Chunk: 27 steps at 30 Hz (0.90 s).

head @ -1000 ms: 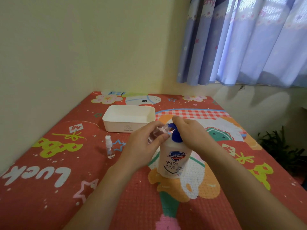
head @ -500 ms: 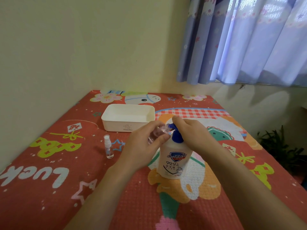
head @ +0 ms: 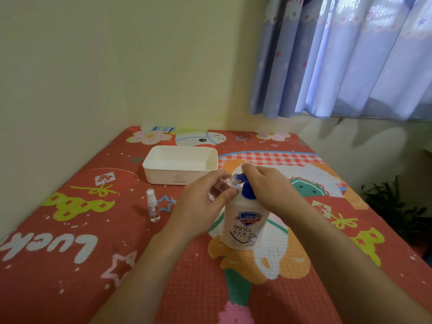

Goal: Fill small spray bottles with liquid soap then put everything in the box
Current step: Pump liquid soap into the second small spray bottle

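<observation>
A white soap bottle with a blue pump stands upright in the middle of the red mat. My right hand lies over the blue pump head. My left hand grips a small clear spray bottle without its cap, tilted, with its open neck at the pump's spout. A second small spray bottle with its white sprayer on stands upright on the mat to the left. The white box sits open behind the hands.
The patterned red mat runs up against a yellow wall at the left and back. Blue curtains hang at the upper right. A green plant stands beyond the mat's right edge.
Hardly anything differs: both hands stay at the pump with the small bottle at the spout. Only the view shifts slightly.
</observation>
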Tool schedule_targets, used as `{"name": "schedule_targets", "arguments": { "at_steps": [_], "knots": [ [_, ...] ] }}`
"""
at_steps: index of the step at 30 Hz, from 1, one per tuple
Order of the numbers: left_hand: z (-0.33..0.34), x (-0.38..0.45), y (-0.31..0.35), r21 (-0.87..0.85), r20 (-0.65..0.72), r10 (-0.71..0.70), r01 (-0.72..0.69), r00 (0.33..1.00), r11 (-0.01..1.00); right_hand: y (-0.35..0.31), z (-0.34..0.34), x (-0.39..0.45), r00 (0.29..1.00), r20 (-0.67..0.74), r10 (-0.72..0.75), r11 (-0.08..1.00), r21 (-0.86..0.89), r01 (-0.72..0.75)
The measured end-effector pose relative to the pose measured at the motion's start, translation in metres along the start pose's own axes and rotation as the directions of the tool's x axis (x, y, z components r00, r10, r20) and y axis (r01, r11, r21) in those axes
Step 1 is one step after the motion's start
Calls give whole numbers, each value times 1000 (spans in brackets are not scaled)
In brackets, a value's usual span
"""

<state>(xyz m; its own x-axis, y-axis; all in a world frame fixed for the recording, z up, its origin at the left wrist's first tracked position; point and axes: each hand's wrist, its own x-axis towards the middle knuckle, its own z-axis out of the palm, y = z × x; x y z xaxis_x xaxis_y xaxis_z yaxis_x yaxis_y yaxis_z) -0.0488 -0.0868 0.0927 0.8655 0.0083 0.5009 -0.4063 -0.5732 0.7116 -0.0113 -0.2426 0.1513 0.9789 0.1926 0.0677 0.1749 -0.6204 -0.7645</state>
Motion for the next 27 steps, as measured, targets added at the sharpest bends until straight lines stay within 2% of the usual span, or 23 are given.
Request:
{"name": "schedule_targets", "arguments": {
  "at_steps": [4,14,27],
  "knots": [
    [-2,4,5,-1,4,10,-10,1000,1000,-7,-8,0,1000,3,13,998,64,-14],
    [-2,3,5,5,-15,20,-20,1000,1000,0,-4,2,999,0,-36,999,-27,36],
    [1,-1,-1,1,-10,6,-6,1000,1000,3,2,0,999,-34,-42,999,-9,42]
  ]
}}
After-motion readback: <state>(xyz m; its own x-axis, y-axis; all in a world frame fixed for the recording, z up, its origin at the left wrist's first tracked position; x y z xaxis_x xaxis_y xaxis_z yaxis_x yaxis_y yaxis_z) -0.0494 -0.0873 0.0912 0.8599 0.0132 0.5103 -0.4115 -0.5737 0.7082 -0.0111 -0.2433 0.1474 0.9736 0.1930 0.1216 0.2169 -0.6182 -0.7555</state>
